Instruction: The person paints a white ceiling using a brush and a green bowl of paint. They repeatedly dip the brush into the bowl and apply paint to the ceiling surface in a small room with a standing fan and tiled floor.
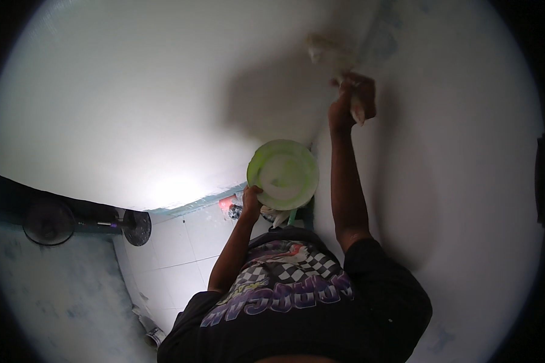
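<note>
Pale walls (133, 103) fill the scene, bright glare low on the left side, and closest to us comes a black shirt (272, 336) with checks and purple lettering on it. Just beyond, the left hand (252, 201) has the bowl, thumb over the rim, other fingers mostly hidden beneath. What a green that bowl (254, 168) is, a whitish mix smeared inside, and it sits in front of the chest, near the corner! Behind it on white floor tiles (172, 272), a red item (227, 204) shows beside the left forearm. Farther out, arm stretched high, the right hand (358, 97) has its fingers wrapped round a brush (330, 49), head blurred by the wall, handle end poking below the fist; whether bristles touch, I cannot tell. Beside it, a broad shadow (272, 97), and past that, bluish patches (383, 39) up top!
</note>
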`<action>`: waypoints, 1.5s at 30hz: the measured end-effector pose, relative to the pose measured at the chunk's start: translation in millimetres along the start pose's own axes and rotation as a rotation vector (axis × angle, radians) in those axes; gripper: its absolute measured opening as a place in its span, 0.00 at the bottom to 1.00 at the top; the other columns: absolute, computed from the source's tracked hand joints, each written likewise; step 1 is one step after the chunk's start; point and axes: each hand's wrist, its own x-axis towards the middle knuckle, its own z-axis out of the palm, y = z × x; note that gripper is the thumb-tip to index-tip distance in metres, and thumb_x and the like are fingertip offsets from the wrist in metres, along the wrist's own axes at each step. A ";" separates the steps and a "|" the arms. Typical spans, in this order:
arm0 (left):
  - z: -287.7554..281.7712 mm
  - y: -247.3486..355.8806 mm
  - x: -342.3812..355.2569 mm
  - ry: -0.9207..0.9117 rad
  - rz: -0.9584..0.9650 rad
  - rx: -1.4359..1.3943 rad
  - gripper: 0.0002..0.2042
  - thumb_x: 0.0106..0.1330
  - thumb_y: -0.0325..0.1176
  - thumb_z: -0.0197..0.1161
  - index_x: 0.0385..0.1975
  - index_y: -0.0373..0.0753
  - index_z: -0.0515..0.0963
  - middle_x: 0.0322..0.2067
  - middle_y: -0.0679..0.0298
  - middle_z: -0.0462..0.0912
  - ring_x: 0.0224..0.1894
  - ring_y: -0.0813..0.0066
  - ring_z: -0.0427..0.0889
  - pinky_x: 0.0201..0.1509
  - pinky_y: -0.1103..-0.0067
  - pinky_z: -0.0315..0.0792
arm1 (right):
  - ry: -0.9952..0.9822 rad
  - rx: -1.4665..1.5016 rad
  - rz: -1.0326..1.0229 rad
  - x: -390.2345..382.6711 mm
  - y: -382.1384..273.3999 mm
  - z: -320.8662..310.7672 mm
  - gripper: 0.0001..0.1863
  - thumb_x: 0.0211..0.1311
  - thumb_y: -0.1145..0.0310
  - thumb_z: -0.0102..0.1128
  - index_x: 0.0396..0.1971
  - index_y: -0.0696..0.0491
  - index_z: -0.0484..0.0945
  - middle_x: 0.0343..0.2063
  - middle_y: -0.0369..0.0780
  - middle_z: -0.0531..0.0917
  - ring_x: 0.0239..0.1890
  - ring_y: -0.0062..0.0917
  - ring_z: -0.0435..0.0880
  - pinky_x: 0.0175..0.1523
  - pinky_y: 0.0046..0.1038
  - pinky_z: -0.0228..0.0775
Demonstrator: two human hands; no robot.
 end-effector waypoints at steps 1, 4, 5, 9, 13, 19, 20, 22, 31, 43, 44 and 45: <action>4.9 2.3 -3.1 0.001 0.002 0.001 0.27 0.49 0.28 0.48 0.54 0.30 0.64 0.49 0.52 0.71 0.52 0.57 0.73 0.59 0.66 0.68 | -0.032 -0.068 -0.009 -21.5 20.7 -10.0 0.05 0.51 0.82 0.48 0.22 0.59 0.73 0.28 0.44 0.78 0.25 0.29 0.78 0.28 0.28 0.77; 8.0 2.0 -9.6 -0.004 0.020 -0.005 0.26 0.49 0.28 0.48 0.53 0.30 0.64 0.47 0.53 0.71 0.50 0.58 0.73 0.58 0.66 0.69 | -0.164 -0.359 -0.183 -87.3 60.3 -41.4 0.05 0.50 0.81 0.51 0.20 0.56 0.74 0.24 0.40 0.78 0.24 0.29 0.77 0.29 0.28 0.72; 5.8 2.3 -11.7 -0.007 0.024 -0.003 0.26 0.49 0.28 0.48 0.53 0.30 0.64 0.46 0.53 0.71 0.50 0.58 0.74 0.57 0.66 0.69 | -0.194 -0.326 -0.111 -108.9 67.6 -48.0 0.04 0.49 0.80 0.52 0.20 0.55 0.74 0.23 0.39 0.78 0.23 0.29 0.76 0.29 0.28 0.71; -10.6 -0.9 -21.8 0.082 0.012 0.005 0.25 0.49 0.28 0.48 0.52 0.32 0.65 0.45 0.53 0.72 0.49 0.58 0.74 0.55 0.66 0.70 | -0.438 -0.266 0.205 -147.2 70.3 -47.0 0.04 0.44 0.78 0.57 0.18 0.55 0.72 0.20 0.40 0.75 0.21 0.31 0.74 0.29 0.30 0.68; -25.9 -5.4 -34.6 0.167 0.036 -0.018 0.25 0.49 0.29 0.49 0.51 0.33 0.66 0.44 0.54 0.72 0.48 0.58 0.75 0.52 0.66 0.72 | -0.412 -0.218 0.060 -111.7 35.3 3.9 0.07 0.43 0.79 0.59 0.16 0.55 0.68 0.19 0.41 0.74 0.21 0.31 0.75 0.27 0.30 0.68; -53.9 -12.8 -44.4 0.245 0.072 -0.068 0.25 0.49 0.30 0.48 0.51 0.32 0.66 0.44 0.53 0.74 0.46 0.58 0.76 0.50 0.64 0.74 | -0.122 0.042 -0.174 -73.5 -44.6 59.6 0.10 0.59 0.69 0.61 0.24 0.57 0.71 0.28 0.41 0.80 0.26 0.23 0.80 0.25 0.24 0.75; -60.3 -8.2 -52.6 0.262 0.061 -0.072 0.25 0.49 0.30 0.48 0.51 0.32 0.66 0.44 0.53 0.74 0.46 0.58 0.77 0.49 0.64 0.74 | -0.085 0.079 -0.229 -76.2 -54.5 67.7 0.10 0.60 0.69 0.60 0.26 0.57 0.72 0.29 0.42 0.80 0.27 0.24 0.81 0.25 0.24 0.76; -73.2 -3.9 -55.0 0.219 0.109 -0.066 0.25 0.48 0.29 0.48 0.51 0.32 0.66 0.44 0.53 0.74 0.45 0.58 0.77 0.49 0.64 0.74 | -0.162 0.065 -0.274 -114.0 -32.3 66.1 0.06 0.59 0.73 0.59 0.28 0.57 0.71 0.32 0.46 0.79 0.27 0.31 0.81 0.27 0.29 0.74; -108.8 30.0 -96.6 0.228 0.130 -0.052 0.26 0.48 0.28 0.49 0.52 0.30 0.64 0.44 0.52 0.73 0.46 0.58 0.77 0.51 0.64 0.74 | -0.579 0.039 0.091 -256.9 -20.5 28.5 0.07 0.43 0.82 0.60 0.23 0.56 0.72 0.23 0.43 0.75 0.25 0.35 0.77 0.31 0.32 0.71; -178.4 86.3 -134.5 0.243 0.195 -0.113 0.23 0.48 0.24 0.48 0.49 0.30 0.67 0.42 0.53 0.74 0.43 0.57 0.78 0.47 0.64 0.76 | -0.148 0.005 -0.315 -179.4 -120.7 162.9 0.08 0.49 0.79 0.60 0.30 0.57 0.74 0.29 0.44 0.79 0.27 0.35 0.78 0.32 0.32 0.73; -185.9 89.0 -138.6 0.258 0.206 -0.124 0.23 0.48 0.24 0.48 0.49 0.30 0.66 0.42 0.53 0.74 0.43 0.57 0.78 0.47 0.64 0.76 | -0.202 -0.083 -0.353 -199.9 -115.7 160.5 0.08 0.49 0.79 0.60 0.31 0.58 0.74 0.29 0.44 0.79 0.28 0.35 0.78 0.32 0.33 0.73; -194.5 91.5 -139.4 0.252 0.210 -0.128 0.23 0.48 0.24 0.48 0.49 0.30 0.66 0.42 0.53 0.74 0.43 0.57 0.78 0.47 0.65 0.76 | -0.198 -0.002 -0.447 -220.2 -107.5 158.1 0.09 0.47 0.79 0.60 0.31 0.57 0.74 0.28 0.44 0.78 0.27 0.36 0.77 0.33 0.33 0.71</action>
